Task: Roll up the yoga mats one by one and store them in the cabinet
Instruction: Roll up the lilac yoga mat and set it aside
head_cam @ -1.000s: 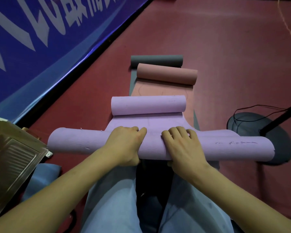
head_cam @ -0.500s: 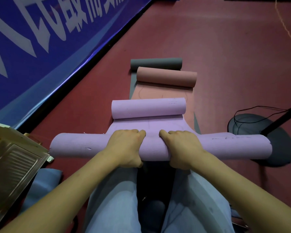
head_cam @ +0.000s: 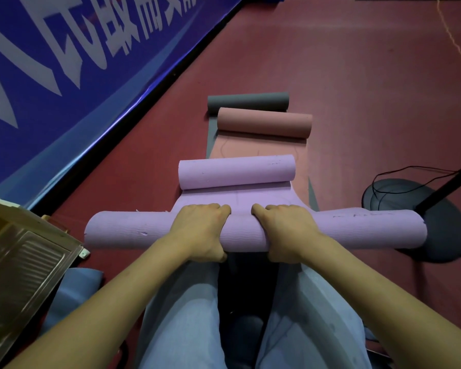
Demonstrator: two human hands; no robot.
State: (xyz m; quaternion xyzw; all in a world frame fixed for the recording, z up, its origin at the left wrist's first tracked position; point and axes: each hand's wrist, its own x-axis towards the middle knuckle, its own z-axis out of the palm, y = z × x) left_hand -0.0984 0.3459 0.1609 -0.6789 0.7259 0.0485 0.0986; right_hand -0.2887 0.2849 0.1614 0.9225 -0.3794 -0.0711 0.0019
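Note:
A purple yoga mat [head_cam: 128, 231] lies across the red floor in front of my knees, its near end rolled into a thick tube. My left hand [head_cam: 201, 230] and my right hand [head_cam: 285, 231] grip the middle of that roll side by side, fingers curled over its top and thumbs underneath. The mat's far end [head_cam: 236, 171] is curled into a second, shorter roll. Beyond it lie a pink mat [head_cam: 264, 123] and a grey mat [head_cam: 248, 101], each with a rolled far end.
A blue banner wall [head_cam: 64, 62] runs along the left. A beige cabinet door or panel [head_cam: 19, 265] stands at the lower left. A dark round stand base [head_cam: 421, 217] with a pole and black cable sits at the right. A yellow cable [head_cam: 455, 43] crosses the floor.
My right hand's fingers have curled from lying flat on the roll to gripping it. The near roll has turned forward a little and both hands sit slightly further along the mat.

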